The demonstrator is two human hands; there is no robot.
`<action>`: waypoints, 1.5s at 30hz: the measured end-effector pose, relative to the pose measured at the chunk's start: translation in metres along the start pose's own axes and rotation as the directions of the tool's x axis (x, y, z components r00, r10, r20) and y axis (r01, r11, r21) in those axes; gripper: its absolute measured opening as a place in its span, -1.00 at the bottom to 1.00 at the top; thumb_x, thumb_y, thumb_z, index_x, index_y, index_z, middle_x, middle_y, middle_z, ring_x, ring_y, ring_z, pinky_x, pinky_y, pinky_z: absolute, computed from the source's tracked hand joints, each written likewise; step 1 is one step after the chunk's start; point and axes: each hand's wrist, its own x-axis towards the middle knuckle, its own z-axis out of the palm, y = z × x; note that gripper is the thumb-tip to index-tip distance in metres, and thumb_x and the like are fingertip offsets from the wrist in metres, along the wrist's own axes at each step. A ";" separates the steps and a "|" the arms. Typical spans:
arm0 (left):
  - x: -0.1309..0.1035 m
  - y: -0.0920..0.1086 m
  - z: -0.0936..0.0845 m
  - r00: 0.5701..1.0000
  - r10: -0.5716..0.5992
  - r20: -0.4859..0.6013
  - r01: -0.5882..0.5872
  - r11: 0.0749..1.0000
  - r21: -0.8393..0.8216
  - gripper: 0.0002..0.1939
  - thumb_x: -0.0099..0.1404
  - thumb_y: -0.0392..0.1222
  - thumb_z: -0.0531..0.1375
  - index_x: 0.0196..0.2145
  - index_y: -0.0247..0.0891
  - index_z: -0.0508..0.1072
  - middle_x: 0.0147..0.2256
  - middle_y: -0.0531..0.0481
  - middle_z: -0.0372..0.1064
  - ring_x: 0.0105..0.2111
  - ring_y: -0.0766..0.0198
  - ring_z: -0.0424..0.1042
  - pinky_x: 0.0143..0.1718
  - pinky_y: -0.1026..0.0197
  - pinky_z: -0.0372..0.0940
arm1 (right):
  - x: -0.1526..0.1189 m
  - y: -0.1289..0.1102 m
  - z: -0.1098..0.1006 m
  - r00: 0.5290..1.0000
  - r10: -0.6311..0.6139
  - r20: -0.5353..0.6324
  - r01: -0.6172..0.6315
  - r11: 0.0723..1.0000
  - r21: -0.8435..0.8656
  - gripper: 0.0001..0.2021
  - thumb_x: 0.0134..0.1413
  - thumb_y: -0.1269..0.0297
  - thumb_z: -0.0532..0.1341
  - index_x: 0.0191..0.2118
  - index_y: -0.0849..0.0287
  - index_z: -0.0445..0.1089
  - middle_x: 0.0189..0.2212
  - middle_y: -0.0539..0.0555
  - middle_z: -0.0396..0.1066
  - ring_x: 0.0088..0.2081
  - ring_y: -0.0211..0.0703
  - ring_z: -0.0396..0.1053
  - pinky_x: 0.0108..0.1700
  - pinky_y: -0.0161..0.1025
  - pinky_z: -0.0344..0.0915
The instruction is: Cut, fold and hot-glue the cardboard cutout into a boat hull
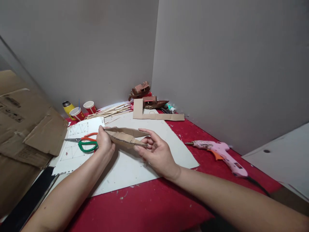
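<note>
A narrow, boat-like cardboard piece (pixel 125 136) with two long bent sides is held above the white board (pixel 135 170). My left hand (pixel 105 140) grips its left end, fingers mostly hidden behind it. At the other end, my right hand (pixel 155 151) has its thumb at the near side's tip and a finger at the far side's tip; these two tips stand apart. Scissors (pixel 88 141) with orange and green handles lie just left of my left hand, on a paper sheet (pixel 72 161) with drawn triangle patterns.
A pink glue gun (pixel 219 151) lies on the red tabletop (pixel 135 209) at right. Farther back are an L-shaped cardboard strip (pixel 158 116), thin wooden sticks (pixel 111 110), brown model boats (pixel 154 102), paper cups (pixel 77 113) and a yellow bottle (pixel 68 109). Folded cardboard (pixel 26 125) stands at left.
</note>
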 end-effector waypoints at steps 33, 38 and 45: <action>-0.004 0.025 -0.001 0.948 -0.125 0.292 0.137 0.990 -0.021 -0.54 0.34 0.11 -0.05 -0.55 -0.22 0.31 -0.68 -0.05 0.40 -0.67 0.20 0.41 -0.54 0.17 0.35 | 0.009 -0.007 -0.029 0.920 0.109 0.377 -0.100 0.994 -0.043 -0.48 0.05 -0.09 0.27 -0.03 0.24 0.44 -0.43 0.09 0.48 -0.52 -0.16 0.47 -0.45 -0.21 0.41; -0.027 0.029 -0.003 0.749 -0.232 0.621 0.220 0.971 0.098 -0.49 0.33 0.19 -0.02 -0.52 -0.27 0.38 -0.66 -0.11 0.42 -0.66 0.15 0.43 -0.59 0.19 0.33 | 0.012 -0.007 -0.025 0.992 0.001 0.130 0.022 0.985 -0.171 -0.58 0.18 -0.08 0.18 -0.22 0.23 0.48 -0.49 0.06 0.44 -0.55 -0.24 0.40 -0.46 -0.27 0.34; -0.057 0.025 -0.008 0.543 -0.318 0.777 0.174 0.948 0.267 -0.57 0.33 0.10 0.03 -0.23 -0.28 0.52 -0.62 -0.09 0.45 -0.67 0.12 0.42 -0.60 0.18 0.30 | 0.003 -0.014 -0.013 0.995 -0.095 0.002 0.091 0.949 -0.302 -0.73 0.03 0.06 0.31 -0.31 0.18 0.47 -0.52 -0.02 0.33 -0.52 -0.28 0.23 -0.46 -0.31 0.23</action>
